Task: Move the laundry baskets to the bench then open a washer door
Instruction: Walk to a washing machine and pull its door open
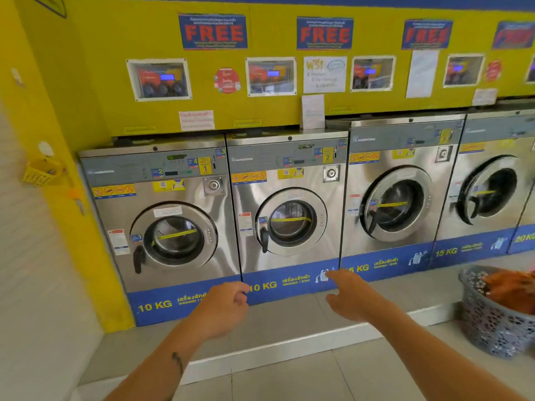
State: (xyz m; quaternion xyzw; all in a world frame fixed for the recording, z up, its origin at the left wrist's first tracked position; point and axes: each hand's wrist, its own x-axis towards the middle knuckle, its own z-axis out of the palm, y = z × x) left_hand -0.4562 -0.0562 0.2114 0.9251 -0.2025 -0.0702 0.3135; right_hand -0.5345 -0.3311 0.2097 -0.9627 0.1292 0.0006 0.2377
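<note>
A row of steel front-loading washers lines the yellow wall. Washer 1 (162,215) at the left and washer 2 (289,209) beside it both have their round doors shut, each with a black handle on the left side. My left hand (223,306) is stretched forward below washer 1 with its fingers loosely curled and nothing in it. My right hand (347,293) reaches toward the blue base of washer 2, fingers apart, index finger extended, holding nothing. A grey perforated laundry basket (492,328) with orange clothes stands on the floor at the right edge.
Two larger washers (396,198) stand further right, their doors ajar. A raised white step (289,345) runs along the floor in front of the machines. A small yellow basket (40,172) hangs on the left wall. No bench is in view.
</note>
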